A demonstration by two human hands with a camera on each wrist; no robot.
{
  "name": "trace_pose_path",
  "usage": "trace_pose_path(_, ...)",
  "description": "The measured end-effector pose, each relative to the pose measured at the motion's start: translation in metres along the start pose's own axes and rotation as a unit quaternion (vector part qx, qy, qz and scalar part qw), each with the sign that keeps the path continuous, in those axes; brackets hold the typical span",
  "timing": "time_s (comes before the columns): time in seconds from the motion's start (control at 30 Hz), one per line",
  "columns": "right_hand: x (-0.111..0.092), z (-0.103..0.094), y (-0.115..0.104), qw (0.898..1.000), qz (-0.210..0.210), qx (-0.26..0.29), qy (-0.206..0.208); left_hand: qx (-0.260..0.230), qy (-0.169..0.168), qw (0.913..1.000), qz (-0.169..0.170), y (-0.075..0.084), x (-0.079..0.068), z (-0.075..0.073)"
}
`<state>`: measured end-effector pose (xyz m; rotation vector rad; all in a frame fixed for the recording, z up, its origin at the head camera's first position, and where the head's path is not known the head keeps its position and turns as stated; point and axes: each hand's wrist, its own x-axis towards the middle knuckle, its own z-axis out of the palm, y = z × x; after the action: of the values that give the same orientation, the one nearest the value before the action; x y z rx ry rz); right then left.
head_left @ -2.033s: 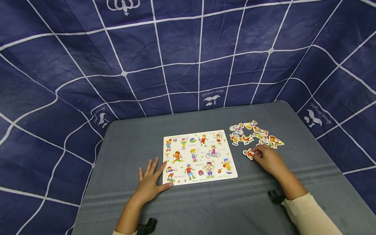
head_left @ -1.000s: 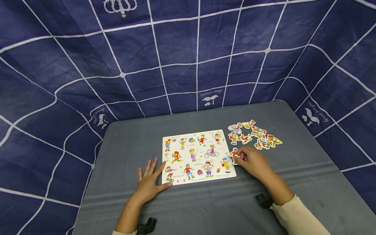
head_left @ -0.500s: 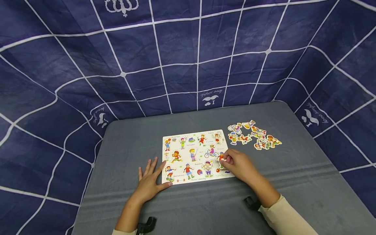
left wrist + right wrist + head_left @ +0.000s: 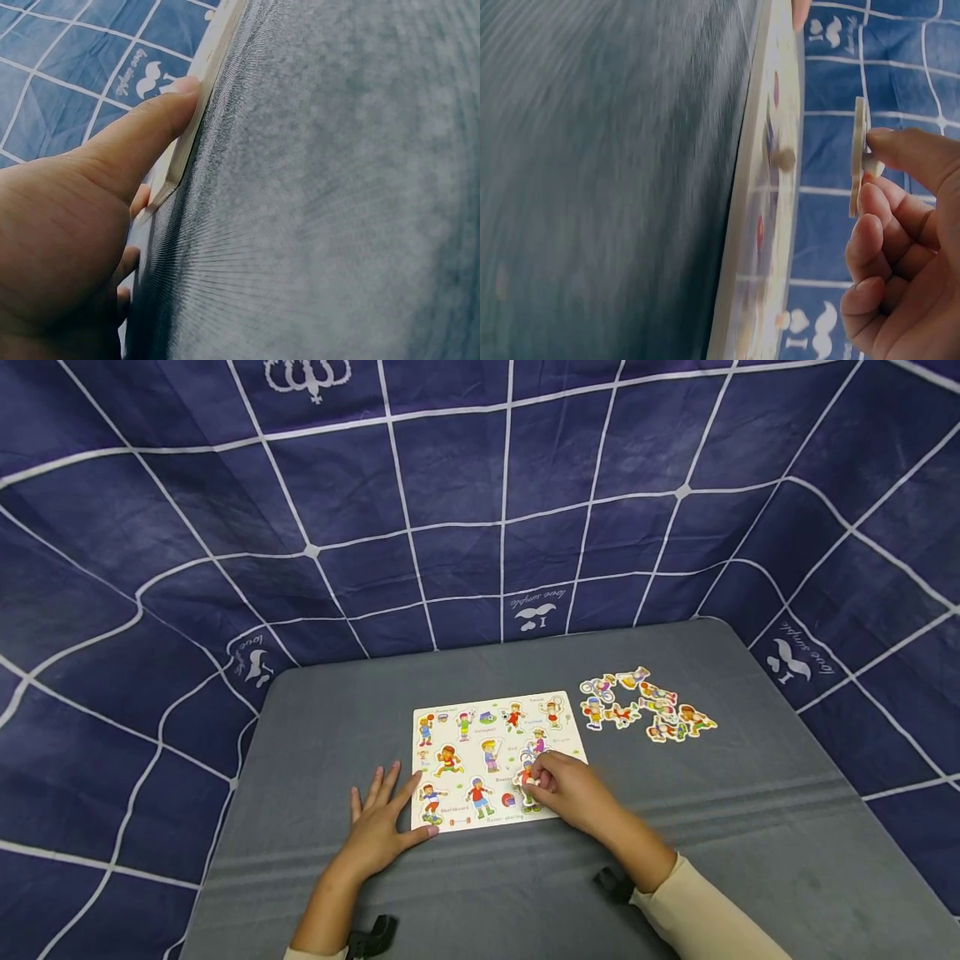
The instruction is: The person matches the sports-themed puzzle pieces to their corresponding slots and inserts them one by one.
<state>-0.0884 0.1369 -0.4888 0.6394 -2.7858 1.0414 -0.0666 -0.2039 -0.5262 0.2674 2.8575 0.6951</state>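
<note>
I've got one piece (image 4: 524, 774) pinched in my right hand (image 4: 567, 787) over the board (image 4: 472, 760), unplaced; left hand (image 4: 381, 835) touches its edge, fingers spread. Loose pieces (image 4: 657, 706) look undone too.

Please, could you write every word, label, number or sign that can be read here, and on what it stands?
"love simple": dark-blue, white-lined fabric curtain
"I", white heart, white moustache: same curtain
White crown sign: same curtain
"Volleyball": cream rectangular board
"Skateboard": same board
"Roller-skating": same board
"Tennis": same board
"Football": same board
Other board labels are too small, blurred or covered to read surely.
</note>
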Motion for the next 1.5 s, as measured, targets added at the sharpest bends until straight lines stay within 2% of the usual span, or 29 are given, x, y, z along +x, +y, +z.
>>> trace_pose_path(0.33, 0.007, 0.016, -0.013, 1.000, -0.022, -0.009, -0.020, -0.003, 0.003, 1.0000, 0.008, 0.002, 0.001, 0.002)
trace_pose_path(0.73, 0.017, 0.034, -0.031, 0.997, -0.042, -0.029, -0.053, -0.007, 0.006, 1.0000, -0.001, 0.000, -0.007, 0.001)
trace_pose_path(1.5, 0.032, 0.054, -0.036, 0.988, -0.050, -0.081, -0.122, -0.002, 0.006, 1.0000, 0.006, -0.002, -0.003, 0.002)
